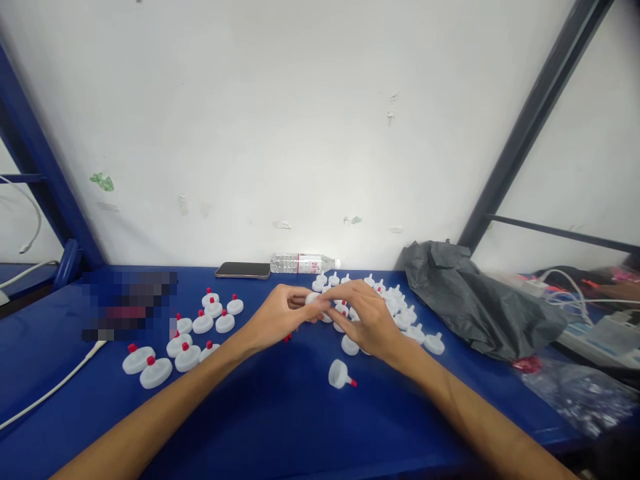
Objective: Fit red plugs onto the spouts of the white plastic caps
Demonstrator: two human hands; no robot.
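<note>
Above the middle of the blue table, my left hand (284, 312) is closed around a white plastic nozzle cap (313, 298). The fingertips of my right hand (369, 319) pinch at the same cap from the other side; its far end is hidden by fingers. To the left stand several white nozzle caps with red tips (156, 373). Behind and beside my right hand lies a cluster of white nozzle caps (434, 343), mostly without red tips. One red-tipped cap (339, 374) lies on its side in front of my right hand. Small red pieces (287, 338) show below my left hand.
A phone (243, 270) and a clear plastic bottle (304, 263) lie along the white wall. At the right are a grey plastic bag (465, 303), a clear bag (575, 397) and cables. A white cable (55, 387) crosses the left side.
</note>
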